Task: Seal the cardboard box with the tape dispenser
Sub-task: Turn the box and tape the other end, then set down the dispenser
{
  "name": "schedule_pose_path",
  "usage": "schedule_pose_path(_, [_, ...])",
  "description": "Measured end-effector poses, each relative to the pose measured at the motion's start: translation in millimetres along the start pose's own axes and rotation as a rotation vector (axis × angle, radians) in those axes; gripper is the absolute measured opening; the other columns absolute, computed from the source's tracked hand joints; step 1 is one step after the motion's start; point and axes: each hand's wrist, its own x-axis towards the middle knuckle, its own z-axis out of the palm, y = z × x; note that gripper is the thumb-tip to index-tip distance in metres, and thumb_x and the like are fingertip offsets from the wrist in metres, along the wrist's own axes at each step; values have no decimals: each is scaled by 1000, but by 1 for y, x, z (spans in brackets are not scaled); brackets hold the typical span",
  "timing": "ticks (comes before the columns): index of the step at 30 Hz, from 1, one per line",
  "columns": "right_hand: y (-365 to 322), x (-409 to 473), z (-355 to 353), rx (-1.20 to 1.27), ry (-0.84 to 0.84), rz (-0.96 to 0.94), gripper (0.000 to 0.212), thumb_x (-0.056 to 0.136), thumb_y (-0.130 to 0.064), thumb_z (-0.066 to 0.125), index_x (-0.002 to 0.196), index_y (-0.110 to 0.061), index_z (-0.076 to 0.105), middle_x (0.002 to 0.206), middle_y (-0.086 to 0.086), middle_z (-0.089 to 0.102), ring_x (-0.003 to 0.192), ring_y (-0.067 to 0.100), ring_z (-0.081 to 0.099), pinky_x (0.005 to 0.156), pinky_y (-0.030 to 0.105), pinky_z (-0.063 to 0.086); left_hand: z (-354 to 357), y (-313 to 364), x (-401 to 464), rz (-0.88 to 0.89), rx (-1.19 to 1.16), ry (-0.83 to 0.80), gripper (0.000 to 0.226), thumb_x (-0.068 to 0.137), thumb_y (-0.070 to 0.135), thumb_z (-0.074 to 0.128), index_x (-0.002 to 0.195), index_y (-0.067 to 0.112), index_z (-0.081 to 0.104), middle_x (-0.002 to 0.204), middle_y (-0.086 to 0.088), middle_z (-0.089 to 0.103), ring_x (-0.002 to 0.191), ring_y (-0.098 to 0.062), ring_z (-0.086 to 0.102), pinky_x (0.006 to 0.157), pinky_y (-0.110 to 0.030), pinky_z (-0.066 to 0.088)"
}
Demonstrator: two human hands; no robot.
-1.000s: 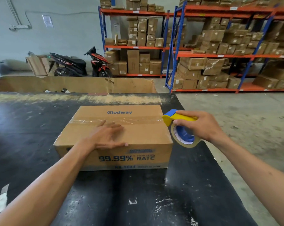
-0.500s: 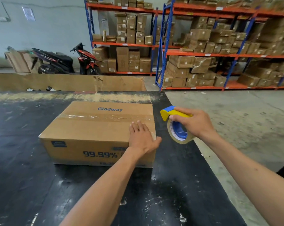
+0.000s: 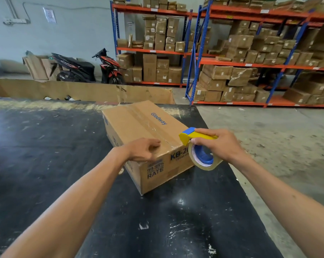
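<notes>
Single view, head-mounted wide-angle, looking forward and down over the black tabletop (image 3: 45, 155). Both forearms enter from the bottom corners, so the lens sits just above and behind the hands. Near field: the cardboard box (image 3: 139, 127) sits around frame centre, toward the tabletop's right edge, close to the lens. Far field: camera faces warehouse shelving racks (image 3: 250, 62) and a parked scooter (image 3: 86, 69) against the back wall, well beyond the tabletop's far edge. Straight lines bow toward the frame edges. No second view, so no overlap.
</notes>
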Motion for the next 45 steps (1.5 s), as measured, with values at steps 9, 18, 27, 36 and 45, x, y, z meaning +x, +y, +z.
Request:
schedule_pose_path(9, [3, -2, 7, -44, -28, 0, 52, 59, -69, 78, 108, -53, 74, 114, -19, 73, 103, 5, 66, 91, 34, 55, 25, 20, 15, 60, 310, 0, 61, 103, 44, 34, 155, 13, 23, 163, -13, 17, 146, -40, 18, 120, -52, 15])
schedule_pose_path(18, [-7, -8, 4, -77, -75, -17, 44, 72, -59, 81, 114, -46, 74, 112, -18, 69, 104, 8, 62, 80, 27, 49, -35, 9, -9, -18, 190, -220, 56, 85, 27, 69, 139, 16, 56, 148, 6, 50, 115, -11, 50, 93, -24, 33])
schedule_pose_path(27, [-33, -8, 21, -72, -159, -57, 41, 67, -65, 81, 106, -58, 72, 106, -20, 73, 92, 5, 66, 70, 23, 52, -32, -16, -30, -50, 110, -301, 63, 83, 9, 65, 142, 24, 51, 158, 9, 30, 145, -10, 28, 116, -26, 21])
schedule_pose_path(36, [-49, -16, 29, -26, -176, -85, 41, 68, -61, 83, 107, -54, 74, 114, -21, 70, 96, 1, 64, 69, 20, 48, 21, -16, -49, 127, 185, 12, 65, 99, 50, 40, 157, 26, 20, 165, 3, 10, 151, -13, 9, 123, -38, 2])
schedule_pose_path(45, [-44, -27, 28, -56, -146, -45, 39, 67, -62, 83, 105, -54, 74, 100, -23, 73, 85, 23, 70, 56, 15, 50, 47, -30, -37, 262, 476, 207, 83, 91, 63, -11, 158, 19, 12, 164, -2, 11, 151, -18, 9, 122, -32, 3])
